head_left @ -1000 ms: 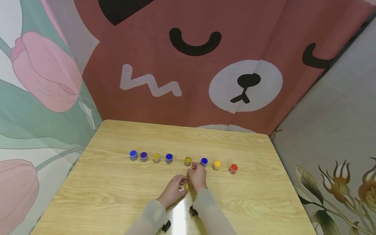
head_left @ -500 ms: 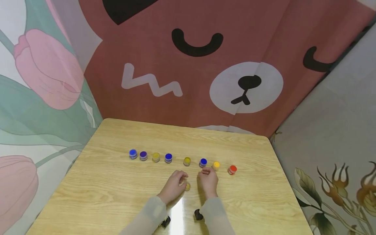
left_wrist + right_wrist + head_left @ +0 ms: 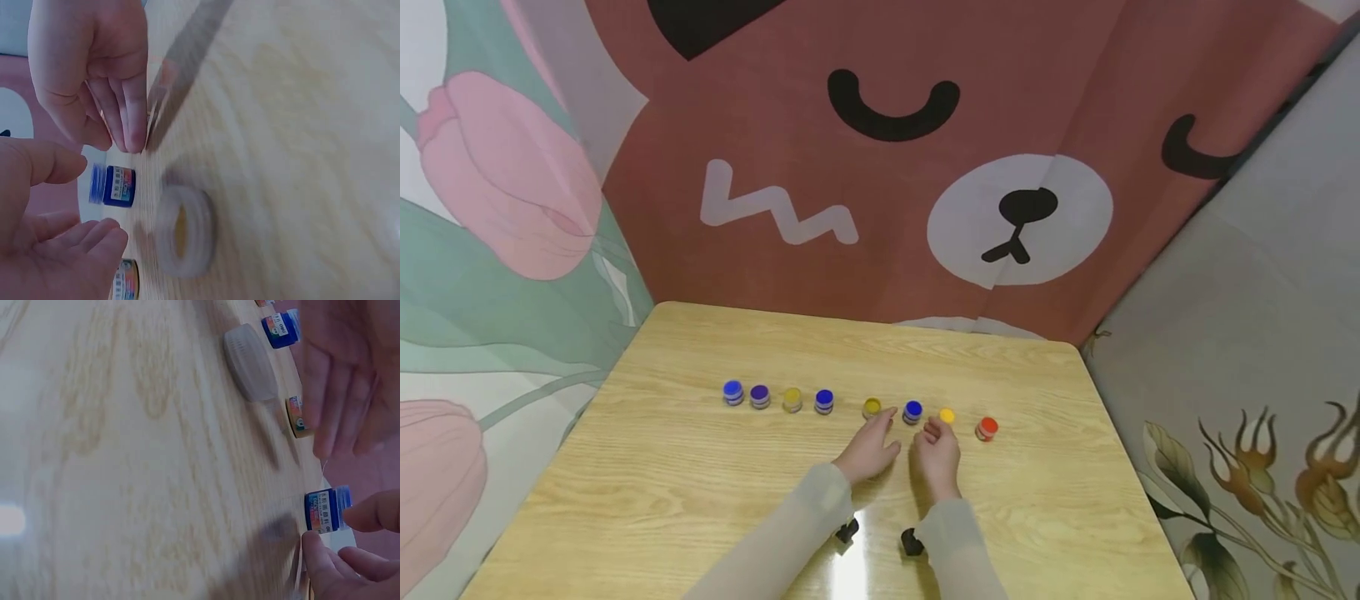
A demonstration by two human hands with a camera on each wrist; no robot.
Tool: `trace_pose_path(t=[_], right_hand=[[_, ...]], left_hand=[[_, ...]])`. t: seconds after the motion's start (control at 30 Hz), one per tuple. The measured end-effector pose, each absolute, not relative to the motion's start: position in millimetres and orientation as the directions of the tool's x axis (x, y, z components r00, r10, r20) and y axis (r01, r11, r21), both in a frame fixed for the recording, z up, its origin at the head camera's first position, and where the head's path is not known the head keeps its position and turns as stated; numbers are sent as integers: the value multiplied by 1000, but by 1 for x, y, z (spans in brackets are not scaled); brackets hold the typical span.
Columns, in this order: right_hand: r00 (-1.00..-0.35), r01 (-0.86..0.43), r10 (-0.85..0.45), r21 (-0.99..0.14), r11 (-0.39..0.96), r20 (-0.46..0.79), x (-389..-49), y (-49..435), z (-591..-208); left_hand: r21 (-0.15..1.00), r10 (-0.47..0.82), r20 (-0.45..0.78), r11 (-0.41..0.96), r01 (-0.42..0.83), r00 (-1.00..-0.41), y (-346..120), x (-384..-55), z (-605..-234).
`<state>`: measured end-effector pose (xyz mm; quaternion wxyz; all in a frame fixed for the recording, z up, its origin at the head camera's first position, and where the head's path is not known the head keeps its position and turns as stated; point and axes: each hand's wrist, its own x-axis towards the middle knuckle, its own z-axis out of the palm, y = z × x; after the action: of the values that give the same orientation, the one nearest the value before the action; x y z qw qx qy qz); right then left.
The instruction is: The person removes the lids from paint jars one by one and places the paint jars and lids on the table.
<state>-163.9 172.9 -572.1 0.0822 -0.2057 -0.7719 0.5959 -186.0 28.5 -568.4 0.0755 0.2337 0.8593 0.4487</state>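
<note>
My left hand (image 3: pixel 868 450) reaches forward with its fingers extended beside an olive-yellow paint jar (image 3: pixel 872 407), partly covering it. Its thumb stands apart from the fingers. To the right, my right hand (image 3: pixel 937 457) has loosely bent fingers close in front of an orange-yellow paint jar (image 3: pixel 947 415), whose lower part they hide. A blue paint jar (image 3: pixel 912 412) stands upright between the two hands' reach; its label shows in the right wrist view. A clear ribbed round lid (image 3: pixel 250 362) with a yellowish middle lies on the table near the left hand, hidden in the head view.
A row of paint jars runs across the wooden table (image 3: pixel 700 483): a light blue jar (image 3: pixel 733 392), a purple jar (image 3: pixel 760 397), a yellow jar (image 3: pixel 792 400) and a dark blue jar (image 3: pixel 824 402) on the left, a red jar (image 3: pixel 987 428) on the right. A printed curtain (image 3: pixel 775 283) hangs behind.
My right hand has moved right, from near the olive-yellow jar to the orange-yellow one. My left hand has left its place beside the clear lid and moved forward and right.
</note>
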Motion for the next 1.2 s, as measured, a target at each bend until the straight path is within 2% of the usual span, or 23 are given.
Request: trace_pose_path(t=[0.57,0.83,0.97,1.2], right_hand=[[-944,111,329,-948,297,-8,-172,176,-579],[-959,98,285,-949,299,-9,-171,183,-581],[-962,93,271,-947,306,-7,-169,185,-583],[-975,74,222,-935,347,5,-163,190,-585]], left_hand=[[876,503,-58,440,198,-863,46,-212,-565],[921,520,6,331,208,-854,41,-210,-568],[912,491,59,328,248,-869,38,-204,-570],[907,432,61,352,230,-900,32,-191,-564]])
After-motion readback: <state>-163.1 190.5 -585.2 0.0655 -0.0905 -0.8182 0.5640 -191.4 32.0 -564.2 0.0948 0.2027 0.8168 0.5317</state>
